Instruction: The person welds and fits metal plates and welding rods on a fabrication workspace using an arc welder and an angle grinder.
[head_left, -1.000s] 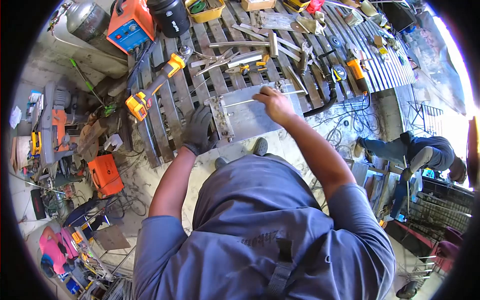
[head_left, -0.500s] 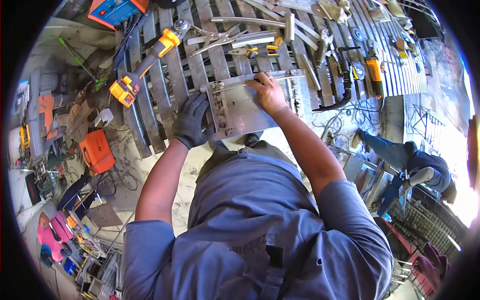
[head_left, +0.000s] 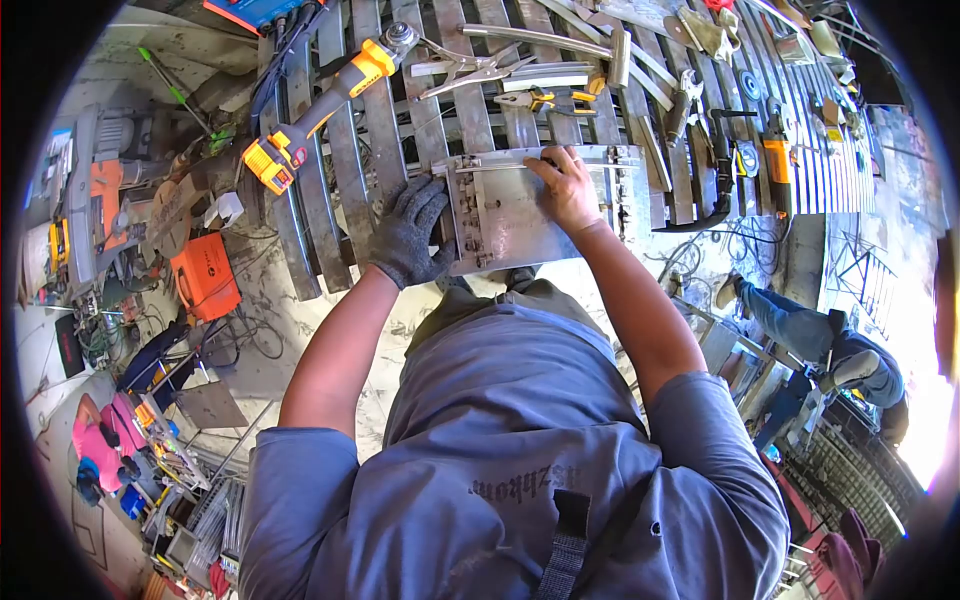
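A flat metal panel (head_left: 513, 232) with bolt-like fittings along both sides lies at the near edge of the slatted metal bench. My right hand (head_left: 568, 192), bare, is over its far part, fingers closed around a thin metal strip (head_left: 497, 167) that runs along the far edge. The underside of that grip is hidden. In a dark grey knit glove, my left hand (head_left: 410, 232) rests against the panel's left edge, its fingers stretched out and its thumb apart. Beyond the panel lie yellow-handled pliers (head_left: 548, 99) and locking clamps (head_left: 475, 75).
A yellow cordless angle grinder (head_left: 320, 108) lies at the bench's left. A hammer (head_left: 619, 58), an adjustable wrench (head_left: 685, 103) and another grinder (head_left: 777, 155) lie farther right. An orange case (head_left: 206, 276) is on the floor. One person (head_left: 845, 350) bends at the right; another (head_left: 100, 435) is lower left.
The view has shifted, so bench and panel appear farther right. The strip under my right hand lies straighter along the panel's far edge. My left hand stays by the left edge.
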